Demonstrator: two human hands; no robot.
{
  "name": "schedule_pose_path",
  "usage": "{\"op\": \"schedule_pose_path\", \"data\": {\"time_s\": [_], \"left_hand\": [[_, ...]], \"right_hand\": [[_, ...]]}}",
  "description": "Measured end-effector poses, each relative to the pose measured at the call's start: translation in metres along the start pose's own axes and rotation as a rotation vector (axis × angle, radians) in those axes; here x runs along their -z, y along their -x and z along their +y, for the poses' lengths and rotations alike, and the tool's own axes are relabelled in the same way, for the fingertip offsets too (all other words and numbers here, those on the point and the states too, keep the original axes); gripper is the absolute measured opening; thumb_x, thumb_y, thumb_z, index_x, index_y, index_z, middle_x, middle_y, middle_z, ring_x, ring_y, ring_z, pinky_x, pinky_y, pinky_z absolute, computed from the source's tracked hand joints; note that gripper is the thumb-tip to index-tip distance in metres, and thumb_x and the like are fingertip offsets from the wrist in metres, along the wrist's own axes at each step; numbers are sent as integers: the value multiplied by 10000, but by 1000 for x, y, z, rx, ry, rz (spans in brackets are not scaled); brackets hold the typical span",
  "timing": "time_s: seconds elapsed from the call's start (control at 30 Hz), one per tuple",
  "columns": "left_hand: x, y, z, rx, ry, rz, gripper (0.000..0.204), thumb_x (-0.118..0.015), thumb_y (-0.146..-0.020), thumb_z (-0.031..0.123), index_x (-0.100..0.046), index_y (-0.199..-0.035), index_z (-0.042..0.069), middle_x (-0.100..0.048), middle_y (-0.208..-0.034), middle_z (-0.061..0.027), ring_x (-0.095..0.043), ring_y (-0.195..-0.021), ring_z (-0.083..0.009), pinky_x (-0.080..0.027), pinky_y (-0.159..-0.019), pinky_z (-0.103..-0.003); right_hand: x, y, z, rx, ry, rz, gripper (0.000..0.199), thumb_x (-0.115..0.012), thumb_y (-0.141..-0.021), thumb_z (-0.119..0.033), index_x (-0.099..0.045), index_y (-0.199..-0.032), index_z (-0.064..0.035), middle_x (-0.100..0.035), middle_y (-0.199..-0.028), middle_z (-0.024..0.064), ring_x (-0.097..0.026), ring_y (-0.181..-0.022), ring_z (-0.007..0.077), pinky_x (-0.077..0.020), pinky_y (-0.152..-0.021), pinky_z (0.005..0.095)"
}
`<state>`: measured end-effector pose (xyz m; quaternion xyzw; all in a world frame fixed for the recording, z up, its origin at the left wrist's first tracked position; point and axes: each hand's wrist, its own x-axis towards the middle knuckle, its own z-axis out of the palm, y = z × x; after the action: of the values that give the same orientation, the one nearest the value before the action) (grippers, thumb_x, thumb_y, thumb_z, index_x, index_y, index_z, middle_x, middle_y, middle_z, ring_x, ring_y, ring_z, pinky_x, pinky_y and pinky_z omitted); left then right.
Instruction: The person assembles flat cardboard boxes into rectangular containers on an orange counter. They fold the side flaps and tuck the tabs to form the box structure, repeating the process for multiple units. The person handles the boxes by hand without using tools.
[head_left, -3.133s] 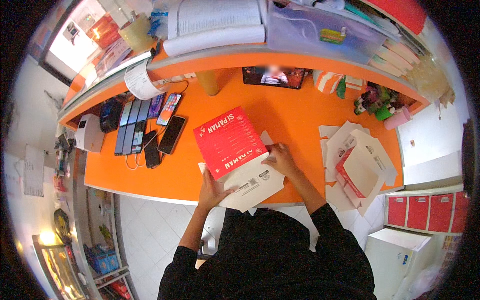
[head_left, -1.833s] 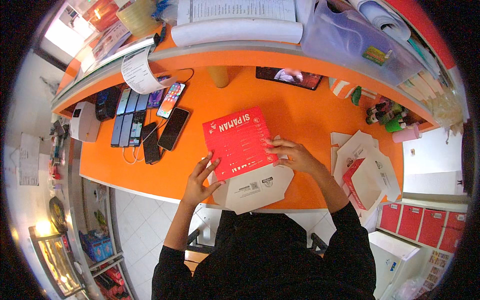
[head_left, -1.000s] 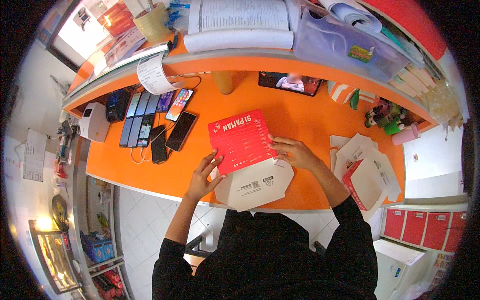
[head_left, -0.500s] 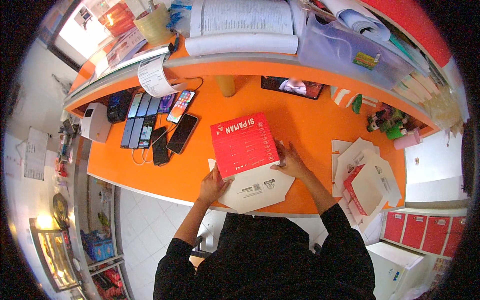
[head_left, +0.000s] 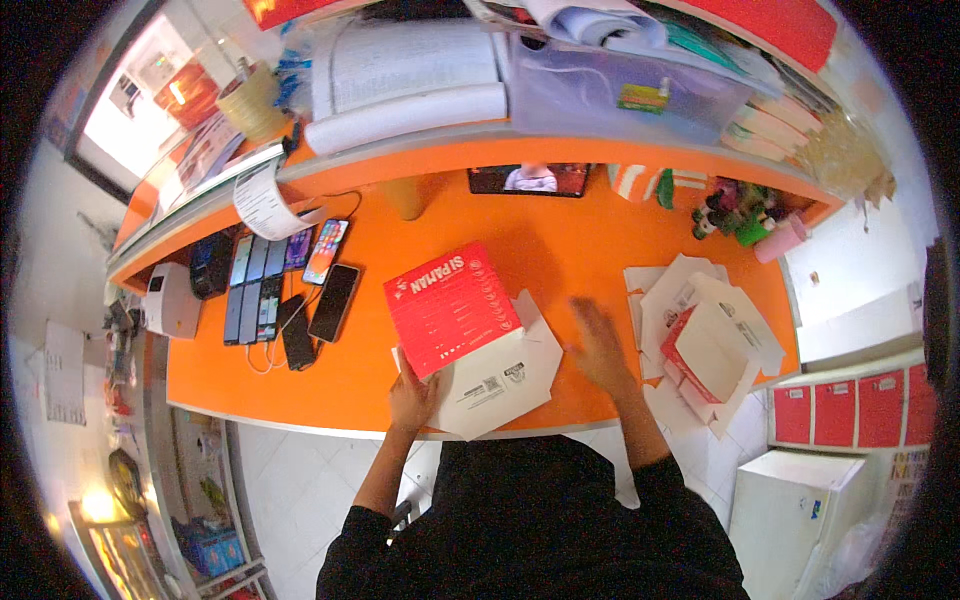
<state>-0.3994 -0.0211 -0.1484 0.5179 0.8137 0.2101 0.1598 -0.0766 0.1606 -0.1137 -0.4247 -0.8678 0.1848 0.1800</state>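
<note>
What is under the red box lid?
Under the red lid lies the white unfolded cardboard, resting on the orange desk. The left hand grips their lower-left edge. The covered cardboard stays unseen.

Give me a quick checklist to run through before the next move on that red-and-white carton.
1. Left hand on the carton: ok, it holds the near left corner.
2. Right hand on the carton: not ok, it is off the carton, over the orange counter, and motion-blurred.
3. Red lid panel raised: ok, it stands tilted up over the white base.
4. Side flaps folded in: cannot tell, the lid hides part of them.
5. Stack of flat cartons within reach: ok, it lies just right of the right hand.
6. Phones apart from the carton: ok, bare counter lies between them.
</note>
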Motion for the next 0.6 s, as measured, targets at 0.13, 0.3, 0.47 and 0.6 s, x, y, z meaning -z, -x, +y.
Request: {"op": "schedule_pose_path", "data": {"time_s": [0.13, 0.3, 0.47, 0.6], "left_hand": [[-21, 2, -3, -132, -141, 103, 769, -591, -925, 286, -167, -1444, -93, -628, -1049, -265, -652, -842, -419, -541, -713, -485], [-33, 4, 19, 10, -175, 90, 707, -548, -951, 337, -203, -1417, -67, -643, -943, -261, -655, -786, -418, -538, -657, -490], [-32, 5, 49, 30, -180, 86, 848, -566, -943, 349, -63, -1479, -73, -660, -947, -248, -663, -710, -389, -546, -586, -460], [-33, 4, 58, -5, -160, 89, 891, -574, -935, 381, -22, -1490, -45, -664, -976, -257, -669, -702, -383, -548, -571, -456]], "right_hand": [[82, 97, 42, -423, 592, 314, 780, -658, -760, -125, -324, -1459, -33, -366, -1471, 213, -253, -1422, 344, -109, -1168, 553], [123, 140, 63, -829, 546, -303, 507, -626, -811, -147, -541, -1306, -78, -648, -1103, 197, -622, -1020, 355, -369, -1031, 532], [127, 118, 20, -510, -223, 283, 276, -594, -922, -220, -605, -1142, -53, -659, -844, 159, -685, -721, 297, -562, -623, 415], [72, 71, -42, -565, -1034, 349, 352, -572, -949, -193, -506, -1254, -28, -633, -1105, 140, -680, -833, 256, -582, -677, 376]]}}
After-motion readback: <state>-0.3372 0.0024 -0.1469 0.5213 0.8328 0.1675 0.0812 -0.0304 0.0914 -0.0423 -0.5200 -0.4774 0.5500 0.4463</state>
